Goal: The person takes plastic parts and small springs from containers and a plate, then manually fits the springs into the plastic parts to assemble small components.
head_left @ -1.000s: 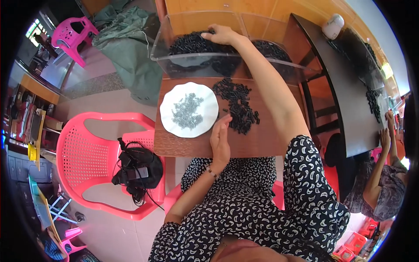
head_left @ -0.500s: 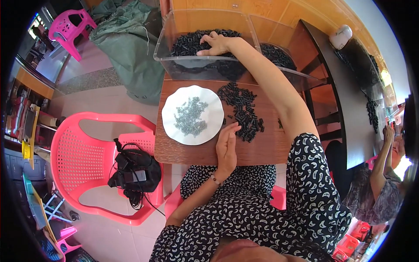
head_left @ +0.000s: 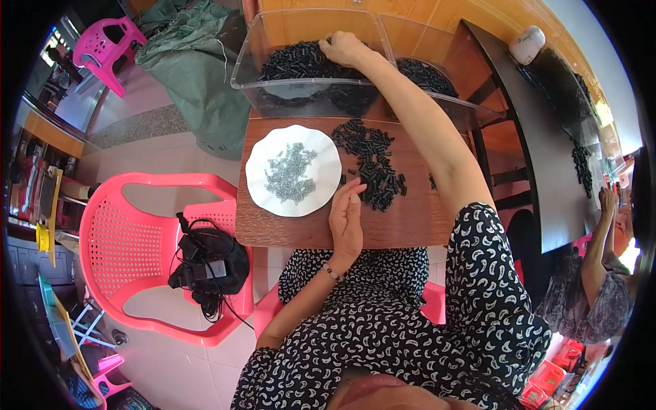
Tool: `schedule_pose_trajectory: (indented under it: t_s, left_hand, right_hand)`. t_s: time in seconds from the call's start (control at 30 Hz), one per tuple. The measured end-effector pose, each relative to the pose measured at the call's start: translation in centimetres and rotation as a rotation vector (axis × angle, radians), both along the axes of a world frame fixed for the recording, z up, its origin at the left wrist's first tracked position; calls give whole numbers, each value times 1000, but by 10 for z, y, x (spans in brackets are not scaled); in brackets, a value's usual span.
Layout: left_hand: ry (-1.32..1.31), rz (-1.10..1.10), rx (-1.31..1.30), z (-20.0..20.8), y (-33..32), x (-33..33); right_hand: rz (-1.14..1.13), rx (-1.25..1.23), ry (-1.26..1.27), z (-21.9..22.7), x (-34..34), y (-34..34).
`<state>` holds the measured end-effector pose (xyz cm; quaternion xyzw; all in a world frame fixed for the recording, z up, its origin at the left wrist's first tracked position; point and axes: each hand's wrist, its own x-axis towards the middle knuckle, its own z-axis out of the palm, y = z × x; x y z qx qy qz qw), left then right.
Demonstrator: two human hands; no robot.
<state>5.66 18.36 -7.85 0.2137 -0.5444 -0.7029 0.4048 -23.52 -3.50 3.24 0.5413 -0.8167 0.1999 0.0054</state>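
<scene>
My right hand [head_left: 345,49] is inside the clear plastic bin [head_left: 301,102], at the right side of a heap of small black tube-like pieces [head_left: 290,61]. Its fingers are curled downward, and whatever they hold is hidden. My left hand [head_left: 347,222] rests on its edge on the brown wooden table [head_left: 410,229], fingers stretched out with nothing in them. Its fingertips are close to a loose pile of the same black pieces [head_left: 376,171]. Left of that hand sits a white scalloped plate [head_left: 260,188] holding many small clear pieces [head_left: 290,174].
A second clear bin with black pieces [head_left: 427,77] stands right of the first. Beyond it is a dark table [head_left: 547,171] with more black pieces. A pink chair [head_left: 130,246] bearing a black bag [head_left: 219,263] stands at left, below a green sack [head_left: 195,89]. Another person [head_left: 581,294] works at far right.
My right hand has shifted up and toward the bin's right side, its fingers going from spread over the pieces to curled. The left hand stays by the pile. The whole view has shifted slightly.
</scene>
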Motion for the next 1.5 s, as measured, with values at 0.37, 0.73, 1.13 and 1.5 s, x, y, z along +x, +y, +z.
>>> schedule_pose_trajectory:
  t_s: [0.37, 0.73, 1.13, 1.5]
  left_hand:
    - [9, 82, -26, -18, -3, 5]
    - [132, 53, 9, -1, 11, -11]
    - [163, 61, -28, -9, 11, -12]
    - [119, 68, -21, -9, 11, -10]
  right_hand:
    - [-21, -505, -981, 43, 24, 46]
    - [237, -578, -454, -2, 99, 199]
    - [346, -320, 96, -95, 149, 233]
    - [374, -472, 85, -103, 148, 236]
